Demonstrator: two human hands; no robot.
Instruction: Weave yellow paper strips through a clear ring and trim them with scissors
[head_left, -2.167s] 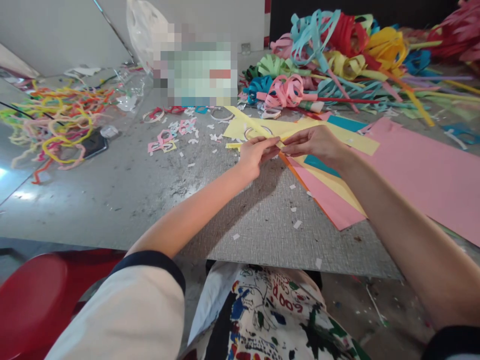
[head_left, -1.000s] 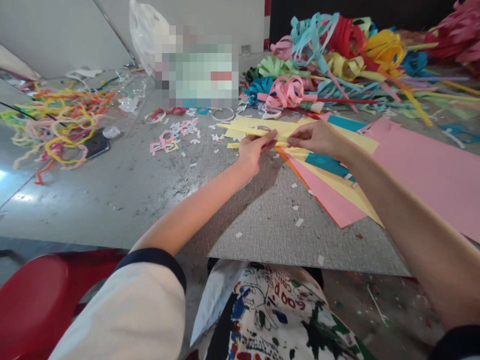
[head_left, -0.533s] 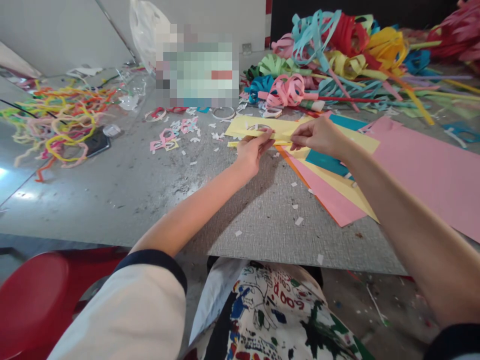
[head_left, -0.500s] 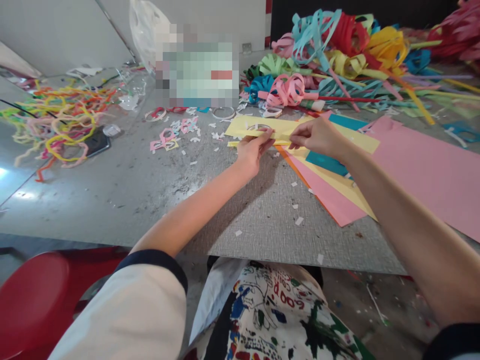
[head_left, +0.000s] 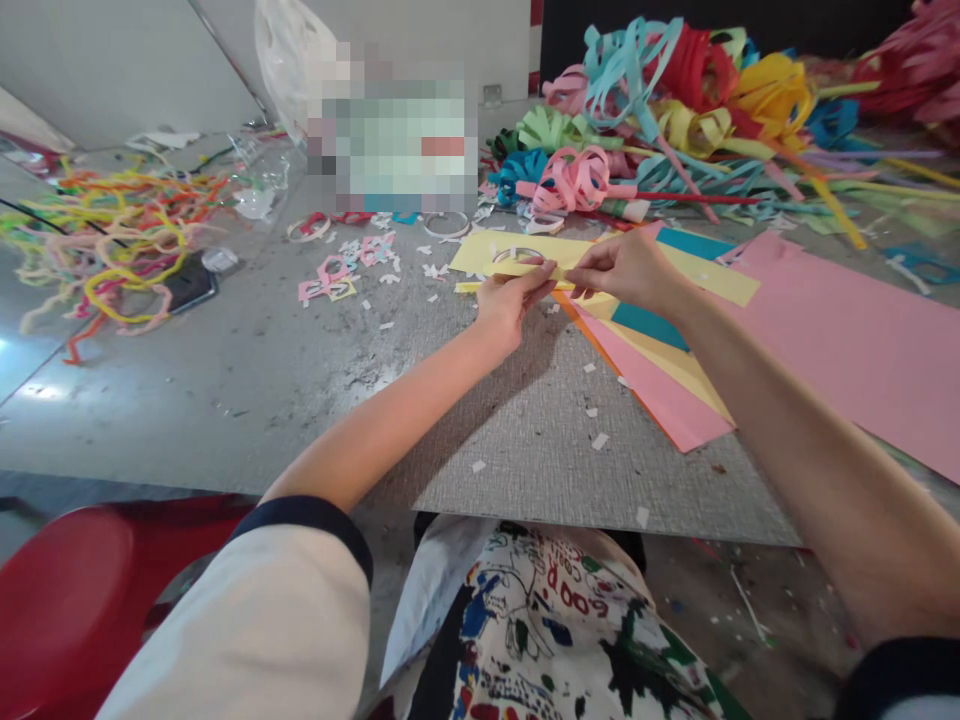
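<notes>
While both hands pinch a yellow paper strip [head_left: 525, 272] just above the middle of the frame, the left hand [head_left: 510, 300] closes on it between thumb and fingers, and the right hand [head_left: 626, 270] holds it narrowly in its fingertips [head_left: 576, 272], just beside the left. A small paper ring [head_left: 517, 255] shows above the left hand; whether it is loose or part of the paper is too small to tell. Under the hands lie overlapping sheets of yellow paper [head_left: 495, 255], teal paper [head_left: 649, 326] and pink paper [head_left: 847, 320] on a grey woven mat [head_left: 540, 450], which rests on the grey surface [head_left: 225, 400]. Curled paper strips [head_left: 645, 110] heap across the upper right of the frame. At the left, tangled pipe cleaners [head_left: 112, 240] lie partly over a phone [head_left: 191, 285], with cut paper scraps [head_left: 337, 270] between them and the hands. A red stool [head_left: 67, 610] sits at lower left, and a printed apron [head_left: 540, 640] covers the lap at bottom centre.
</notes>
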